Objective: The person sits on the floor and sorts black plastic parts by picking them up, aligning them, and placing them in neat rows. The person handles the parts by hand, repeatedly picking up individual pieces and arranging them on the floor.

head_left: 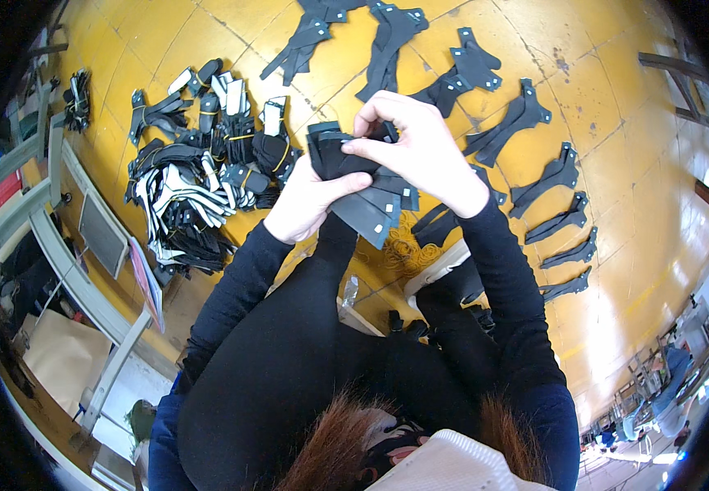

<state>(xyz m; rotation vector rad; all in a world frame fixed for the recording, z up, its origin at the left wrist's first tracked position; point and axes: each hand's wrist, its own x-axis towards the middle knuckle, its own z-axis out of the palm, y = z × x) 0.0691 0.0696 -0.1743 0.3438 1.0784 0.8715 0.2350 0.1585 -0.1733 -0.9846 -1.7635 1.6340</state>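
Note:
A fanned stack of black cut fabric pieces (368, 206), several with small pale stickers, is held up in front of me. My left hand (309, 196) grips the stack from the left, its thumb lying across the top. Over the upper part of the stack is my right hand (411, 139), its thumb and index finger pinched together at the edge of a piece. What exactly sits in that pinch is too small to make out. Beneath the stack, a heap of yellow rubber bands (399, 250) lies on the floor.
On the yellow tiled floor (616, 106), bundled black and white pieces (182, 192) pile up at the left. Black fabric pieces (518, 123) lie in separate groups along the far side and right. A metal frame (68, 254) stands at the left edge.

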